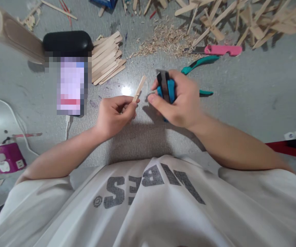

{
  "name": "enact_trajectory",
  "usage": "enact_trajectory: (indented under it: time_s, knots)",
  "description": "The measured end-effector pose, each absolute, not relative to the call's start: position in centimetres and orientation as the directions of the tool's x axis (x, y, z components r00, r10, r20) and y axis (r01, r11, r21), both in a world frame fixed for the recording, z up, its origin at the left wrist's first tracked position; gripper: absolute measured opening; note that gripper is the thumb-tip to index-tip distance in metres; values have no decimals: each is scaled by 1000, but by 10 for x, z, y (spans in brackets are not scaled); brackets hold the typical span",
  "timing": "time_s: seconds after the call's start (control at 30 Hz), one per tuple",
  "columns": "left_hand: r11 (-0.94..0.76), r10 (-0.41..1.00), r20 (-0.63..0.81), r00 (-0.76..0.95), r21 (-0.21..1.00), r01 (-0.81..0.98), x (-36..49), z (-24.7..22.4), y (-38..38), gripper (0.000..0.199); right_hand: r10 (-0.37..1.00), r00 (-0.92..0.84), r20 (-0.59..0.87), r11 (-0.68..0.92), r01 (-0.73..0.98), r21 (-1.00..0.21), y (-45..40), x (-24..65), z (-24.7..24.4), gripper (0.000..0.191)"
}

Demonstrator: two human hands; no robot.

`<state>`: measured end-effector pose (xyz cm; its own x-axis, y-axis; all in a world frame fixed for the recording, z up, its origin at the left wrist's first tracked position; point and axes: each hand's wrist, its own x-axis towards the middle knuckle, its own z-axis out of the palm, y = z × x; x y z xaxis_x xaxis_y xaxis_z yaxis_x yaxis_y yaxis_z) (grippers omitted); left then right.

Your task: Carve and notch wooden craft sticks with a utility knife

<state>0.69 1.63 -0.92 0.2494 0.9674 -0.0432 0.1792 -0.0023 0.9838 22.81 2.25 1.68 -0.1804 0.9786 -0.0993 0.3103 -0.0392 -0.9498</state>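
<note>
Between the thumb and fingers of my left hand point(115, 115) is a narrow wooden craft stick point(140, 87), its free end pointing up and away from me. To its right, my right hand point(182, 101) is wrapped round a utility knife point(165, 85) with a black and blue body; a metal blade shows at its far end. A small gap lies between knife and stick. Behind my right hand are teal-handled pliers point(200, 63), partly covered by the hand. Beyond the stick is a stack of flat craft sticks point(108, 60).
Wood shavings point(163, 41) lie beyond my hands. A pink-handled knife point(222, 50) and a jumble of wooden pieces point(250, 24) are at far right. On the left are a phone point(72, 85), a black case point(67, 42), a tall cup point(14, 31) and a white cable point(11, 115).
</note>
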Motion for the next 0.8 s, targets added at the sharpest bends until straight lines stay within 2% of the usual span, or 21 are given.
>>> enact_trajectory:
  time_s: [0.07,0.13,0.27,0.47,0.57,0.67,0.73,0.8]
  knots:
    - [-97,955,21,295,965,245,7,-10,15,28,993,-118,26,82,493,-866,16,224,16,16]
    - [-191,939,80,334,930,315,5,-10,14,29,988,-145,43,118,566,-816,11,221,13,18]
    - [-308,903,160,400,888,340,2,-13,13,27,968,-247,50,201,633,-747,6,220,5,23]
    - [-368,867,194,459,871,325,0,-16,14,46,939,-304,162,333,678,-655,5,222,3,27]
    - [-355,859,192,474,892,282,0,-14,15,47,936,-319,152,335,665,-667,6,223,4,24]
    - [-285,873,141,467,924,255,0,-12,15,52,942,-296,159,313,600,-737,7,223,1,21]
    - [-232,884,101,457,943,240,1,-11,15,53,936,-274,223,341,537,-771,7,223,-2,20]
    - [-185,897,76,435,959,213,1,-10,15,45,930,-202,306,367,524,-769,8,224,-5,19]
